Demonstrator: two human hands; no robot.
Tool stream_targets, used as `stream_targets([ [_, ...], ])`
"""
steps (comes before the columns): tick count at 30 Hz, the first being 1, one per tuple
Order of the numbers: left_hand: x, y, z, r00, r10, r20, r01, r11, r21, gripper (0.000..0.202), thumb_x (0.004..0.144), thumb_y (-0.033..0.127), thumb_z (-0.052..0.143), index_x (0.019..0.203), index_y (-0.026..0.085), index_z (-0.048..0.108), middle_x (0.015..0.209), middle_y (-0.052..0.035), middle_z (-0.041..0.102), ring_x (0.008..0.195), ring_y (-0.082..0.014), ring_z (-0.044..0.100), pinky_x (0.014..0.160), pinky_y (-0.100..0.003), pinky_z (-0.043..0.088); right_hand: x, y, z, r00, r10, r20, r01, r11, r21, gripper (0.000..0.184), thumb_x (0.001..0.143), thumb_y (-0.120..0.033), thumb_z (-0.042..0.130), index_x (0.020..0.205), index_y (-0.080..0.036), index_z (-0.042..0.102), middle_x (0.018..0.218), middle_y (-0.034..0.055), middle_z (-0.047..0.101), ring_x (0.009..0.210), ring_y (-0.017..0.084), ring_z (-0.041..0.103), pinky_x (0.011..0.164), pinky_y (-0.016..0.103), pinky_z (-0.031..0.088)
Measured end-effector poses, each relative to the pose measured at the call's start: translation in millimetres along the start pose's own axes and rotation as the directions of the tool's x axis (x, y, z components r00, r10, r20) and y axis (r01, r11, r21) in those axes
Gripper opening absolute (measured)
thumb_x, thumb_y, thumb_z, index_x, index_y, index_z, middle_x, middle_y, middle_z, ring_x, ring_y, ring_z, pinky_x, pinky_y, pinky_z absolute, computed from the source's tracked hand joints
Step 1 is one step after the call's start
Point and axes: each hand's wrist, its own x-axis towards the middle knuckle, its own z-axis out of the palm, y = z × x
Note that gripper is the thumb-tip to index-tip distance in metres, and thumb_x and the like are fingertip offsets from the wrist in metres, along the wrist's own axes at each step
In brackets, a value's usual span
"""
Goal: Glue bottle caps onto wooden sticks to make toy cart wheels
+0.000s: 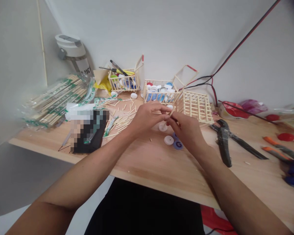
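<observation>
My right hand (186, 130) is shut on a thin wooden stick (169, 117), which slants down towards a white bottle cap (163, 127) just below my hands. My left hand (147, 119) reaches in from the left, its fingertips meeting the right hand's around the stick. Whether it grips the stick or the cap, I cannot tell. Another white cap (169, 140) and a blue cap (178, 144) lie on the wooden table (149, 163) under my right hand. A lattice panel of glued sticks (195, 107) stands just beyond it.
Two stick-built baskets of bottle caps (161, 93) stand against the wall. Loose sticks (122, 119) and a blurred black object (89, 132) lie left, beyond wrapped stick bundles (56, 101). Large black-handled cutters (224, 140) and orange-handled tools (278, 149) lie right.
</observation>
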Motion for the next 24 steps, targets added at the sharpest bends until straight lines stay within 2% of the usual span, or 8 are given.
stream_targets([
  [5,-0.7,-1.6,3.7,0.999,0.035,-0.013,-0.035,0.999,-0.007,0.011,0.08,0.022,0.068,0.089,0.019,0.075,0.086,-0.0023,0.072,0.086,-0.0145,0.064,0.083,-0.027,0.046,-0.8,0.6,0.3,1.0,0.003,-0.001,-0.003,1.0,0.007,0.023,0.09,-0.028,0.049,0.073,-0.02,0.061,0.068,0.0025,0.065,0.062,0.016,0.056,0.059,0.027,0.036],
  [15,1.4,4.0,11.7,0.996,0.025,-0.089,-0.034,0.994,-0.107,0.005,0.079,0.021,0.069,0.08,0.017,0.072,0.081,-0.0029,0.071,0.081,-0.0142,0.063,0.08,-0.028,0.047,-1.4,4.2,4.3,0.998,-0.02,-0.067,0.024,0.999,0.048,0.023,0.09,-0.03,0.052,0.072,-0.02,0.063,0.066,0.0012,0.067,0.059,0.014,0.058,0.058,0.025,0.036],
  [24,2.0,3.2,14.5,0.993,0.053,-0.105,-0.066,0.99,-0.127,0.01,0.08,0.022,0.067,0.073,0.017,0.07,0.075,-0.0017,0.069,0.077,-0.0136,0.061,0.078,-0.029,0.046,-2.4,6.7,4.9,0.997,-0.032,-0.076,0.034,0.999,0.026,0.022,0.09,-0.028,0.053,0.073,-0.019,0.064,0.066,0.0018,0.067,0.058,0.014,0.058,0.057,0.025,0.037],
])
